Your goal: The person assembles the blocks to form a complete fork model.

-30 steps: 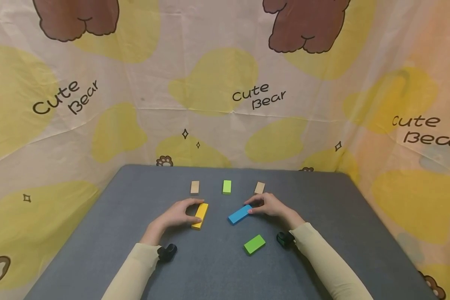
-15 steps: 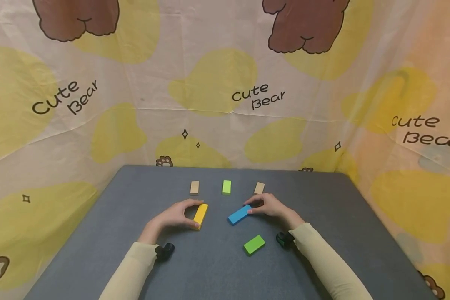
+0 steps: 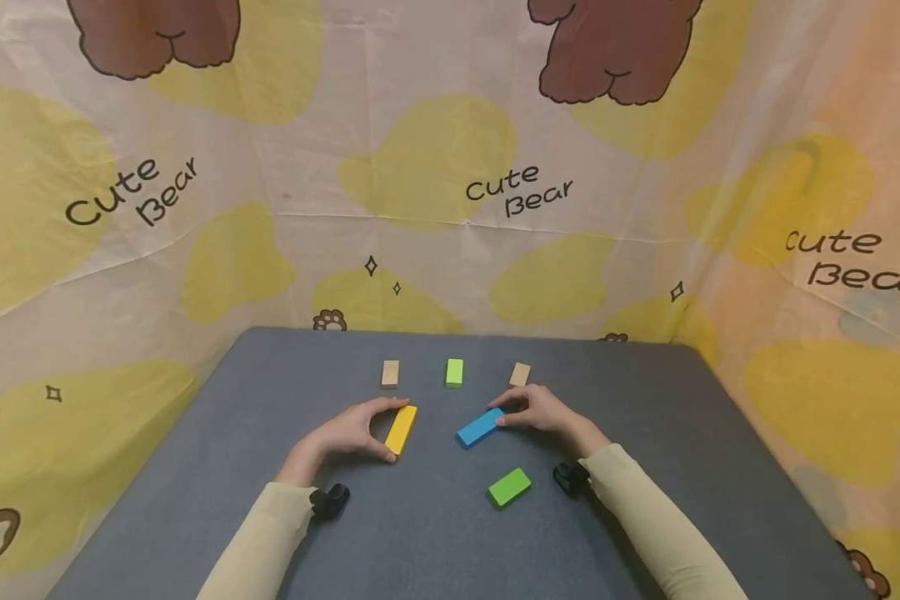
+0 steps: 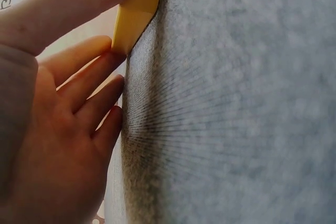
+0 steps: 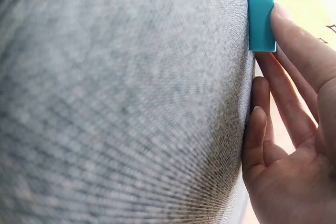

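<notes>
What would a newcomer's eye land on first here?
Probably the yellow block in the left hand and the blue block in the right hand, out on the grey table. Next, perhaps, the large brown bears printed high on the cloth behind.

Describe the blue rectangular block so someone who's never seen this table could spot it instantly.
On the grey fabric-covered table, find the person's right hand. It pinches one end of the long blue rectangular block, which lies at a slant. Only this block is blue; its neighbours are the yellow rectangular block in the left hand and the bright green rectangular block nearer the person.
</notes>
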The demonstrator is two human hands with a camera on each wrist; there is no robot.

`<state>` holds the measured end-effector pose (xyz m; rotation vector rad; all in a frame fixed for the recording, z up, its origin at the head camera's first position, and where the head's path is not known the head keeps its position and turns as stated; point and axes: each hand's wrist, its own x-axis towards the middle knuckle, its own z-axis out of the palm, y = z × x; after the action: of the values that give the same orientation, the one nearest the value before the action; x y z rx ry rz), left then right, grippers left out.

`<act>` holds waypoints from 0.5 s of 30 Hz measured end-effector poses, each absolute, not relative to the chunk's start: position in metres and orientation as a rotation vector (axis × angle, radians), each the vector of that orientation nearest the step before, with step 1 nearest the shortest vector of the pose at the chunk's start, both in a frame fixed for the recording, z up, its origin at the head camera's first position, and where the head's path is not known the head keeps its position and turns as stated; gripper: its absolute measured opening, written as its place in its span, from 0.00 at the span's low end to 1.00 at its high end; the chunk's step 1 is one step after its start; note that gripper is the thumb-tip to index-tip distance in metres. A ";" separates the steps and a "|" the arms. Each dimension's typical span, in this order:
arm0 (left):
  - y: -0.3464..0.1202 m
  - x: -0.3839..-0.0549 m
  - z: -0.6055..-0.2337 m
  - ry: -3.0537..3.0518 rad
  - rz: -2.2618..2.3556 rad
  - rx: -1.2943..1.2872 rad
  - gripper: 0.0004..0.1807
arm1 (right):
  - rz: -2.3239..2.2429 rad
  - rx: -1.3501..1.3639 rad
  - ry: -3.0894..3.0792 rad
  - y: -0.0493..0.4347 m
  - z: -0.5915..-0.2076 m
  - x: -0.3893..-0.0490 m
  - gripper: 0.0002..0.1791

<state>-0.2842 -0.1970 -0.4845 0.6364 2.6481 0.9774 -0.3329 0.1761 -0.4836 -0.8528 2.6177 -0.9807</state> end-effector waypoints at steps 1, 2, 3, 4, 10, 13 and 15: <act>-0.197 -0.284 -0.485 2.650 0.976 0.637 0.52 | -0.979 -0.850 2.618 0.176 -0.483 -0.333 0.18; -0.197 -0.285 -0.485 2.651 0.977 0.639 0.52 | -0.979 -0.849 2.619 0.176 -0.483 -0.333 0.18; -0.197 -0.285 -0.485 2.652 0.979 0.640 0.52 | -0.982 -0.846 2.617 0.176 -0.483 -0.333 0.18; -0.197 -0.285 -0.485 2.654 0.978 0.641 0.51 | -0.983 -0.845 2.616 0.176 -0.483 -0.333 0.18; -0.197 -0.285 -0.486 2.670 0.978 0.655 0.50 | -0.980 -0.848 2.611 0.176 -0.483 -0.333 0.18; -0.197 -0.285 -0.487 2.675 0.996 0.659 0.51 | -0.974 -0.849 2.615 0.176 -0.484 -0.334 0.18; -0.196 -0.285 -0.487 2.677 1.009 0.663 0.51 | -0.975 -0.844 2.617 0.177 -0.484 -0.334 0.18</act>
<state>-0.2848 -0.1963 -0.4872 0.6635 2.6769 1.0091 -0.3339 0.1767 -0.4837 -0.8439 2.6172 -0.9754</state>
